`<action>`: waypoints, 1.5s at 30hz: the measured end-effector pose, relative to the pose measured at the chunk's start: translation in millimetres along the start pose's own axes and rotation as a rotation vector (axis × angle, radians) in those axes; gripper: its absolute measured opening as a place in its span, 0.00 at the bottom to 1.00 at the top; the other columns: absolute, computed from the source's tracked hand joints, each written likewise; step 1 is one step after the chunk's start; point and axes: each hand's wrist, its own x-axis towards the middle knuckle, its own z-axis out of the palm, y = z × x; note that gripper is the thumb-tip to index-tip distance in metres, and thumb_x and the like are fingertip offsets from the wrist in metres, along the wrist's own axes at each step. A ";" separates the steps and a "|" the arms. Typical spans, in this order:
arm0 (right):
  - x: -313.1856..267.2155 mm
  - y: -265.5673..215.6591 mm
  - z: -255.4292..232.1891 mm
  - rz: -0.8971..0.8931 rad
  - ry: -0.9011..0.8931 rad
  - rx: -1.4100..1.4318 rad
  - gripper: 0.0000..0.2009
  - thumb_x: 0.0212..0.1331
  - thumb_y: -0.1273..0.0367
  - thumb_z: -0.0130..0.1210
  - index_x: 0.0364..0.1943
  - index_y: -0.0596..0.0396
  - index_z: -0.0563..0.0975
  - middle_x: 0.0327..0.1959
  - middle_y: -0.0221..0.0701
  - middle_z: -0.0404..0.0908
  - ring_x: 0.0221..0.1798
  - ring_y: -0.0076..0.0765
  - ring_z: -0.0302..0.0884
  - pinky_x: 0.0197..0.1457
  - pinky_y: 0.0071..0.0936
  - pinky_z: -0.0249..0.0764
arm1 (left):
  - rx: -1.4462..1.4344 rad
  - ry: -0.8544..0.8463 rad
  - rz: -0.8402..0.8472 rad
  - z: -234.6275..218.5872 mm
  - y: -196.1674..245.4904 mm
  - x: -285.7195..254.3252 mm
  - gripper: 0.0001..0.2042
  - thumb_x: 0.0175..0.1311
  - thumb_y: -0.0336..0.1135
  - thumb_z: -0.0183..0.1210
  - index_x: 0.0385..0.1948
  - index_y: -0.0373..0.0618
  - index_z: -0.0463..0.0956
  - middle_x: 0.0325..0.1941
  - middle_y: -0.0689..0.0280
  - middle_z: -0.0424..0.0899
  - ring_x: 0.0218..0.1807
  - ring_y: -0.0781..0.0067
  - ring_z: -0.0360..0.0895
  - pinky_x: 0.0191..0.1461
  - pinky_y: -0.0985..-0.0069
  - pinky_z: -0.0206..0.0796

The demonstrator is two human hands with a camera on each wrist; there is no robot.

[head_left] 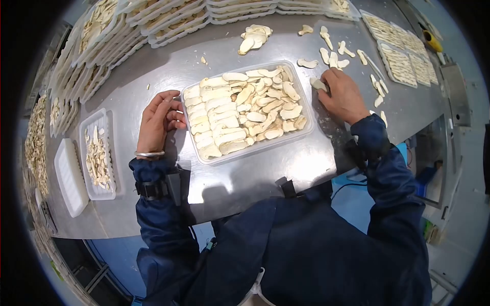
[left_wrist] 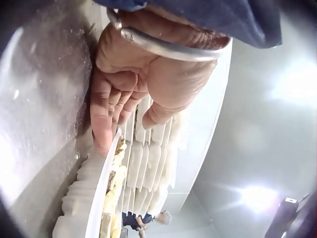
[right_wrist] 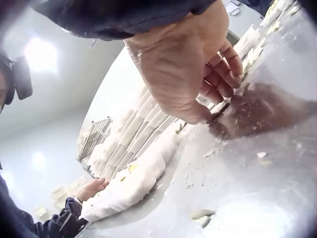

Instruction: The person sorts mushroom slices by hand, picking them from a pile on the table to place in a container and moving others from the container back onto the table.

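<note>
In the head view a clear plastic tray (head_left: 250, 151) lies on the metal table, filled with pale mushroom slices (head_left: 219, 120). Those at the left sit in neat overlapping columns; the right side is looser. My left hand (head_left: 157, 120) is at the tray's left side, and in the left wrist view its fingertips (left_wrist: 102, 144) touch the outer wall while the thumb stands apart. To the right of the tray, my right hand (head_left: 344, 94) pinches one mushroom slice (head_left: 317, 84) between thumb and fingers, low over the table. The right wrist view partly hides this slice behind the fingers.
Loose slices (head_left: 325, 38) and a small pile (head_left: 254, 39) lie beyond the tray. Stacked filled trays (head_left: 178, 30) line the back and left. A tray of scraps (head_left: 99, 158) and a white tray (head_left: 71, 176) stand at left, packed trays (head_left: 398, 64) at right.
</note>
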 end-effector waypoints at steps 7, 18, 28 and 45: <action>0.9 1.1 1.5 0.164 -0.025 0.164 0.10 0.48 0.70 0.54 0.34 0.59 0.71 0.30 0.42 0.75 0.34 0.54 0.73 0.39 0.43 0.70 | 0.004 0.008 -0.011 1.2 1.2 -0.2 0.15 0.71 0.38 0.46 0.51 0.37 0.69 0.33 0.67 0.76 0.27 0.82 0.76 0.30 0.87 0.70; -15.1 25.1 -38.6 0.089 0.060 -0.143 0.05 0.50 0.71 0.53 0.28 0.58 0.77 0.28 0.41 0.76 0.31 0.51 0.75 0.37 0.41 0.70 | 0.005 0.014 -0.007 2.1 1.1 -0.4 0.15 0.71 0.38 0.46 0.51 0.38 0.70 0.32 0.67 0.76 0.27 0.82 0.75 0.29 0.87 0.69; 14.3 48.6 -18.6 0.116 0.030 -0.006 0.13 0.51 0.73 0.53 0.43 0.54 0.75 0.27 0.40 0.74 0.32 0.42 0.74 0.37 0.36 0.70 | 0.010 0.017 -0.009 1.0 -0.6 -0.2 0.15 0.71 0.39 0.47 0.51 0.38 0.69 0.33 0.67 0.77 0.27 0.83 0.75 0.29 0.87 0.69; -18.5 56.6 -19.9 0.299 0.118 0.084 0.08 0.50 0.68 0.55 0.32 0.58 0.76 0.33 0.41 0.75 0.35 0.48 0.74 0.39 0.37 0.70 | 0.017 0.001 0.000 -1.7 -1.9 2.0 0.15 0.71 0.39 0.47 0.51 0.38 0.69 0.33 0.67 0.77 0.28 0.82 0.75 0.29 0.87 0.70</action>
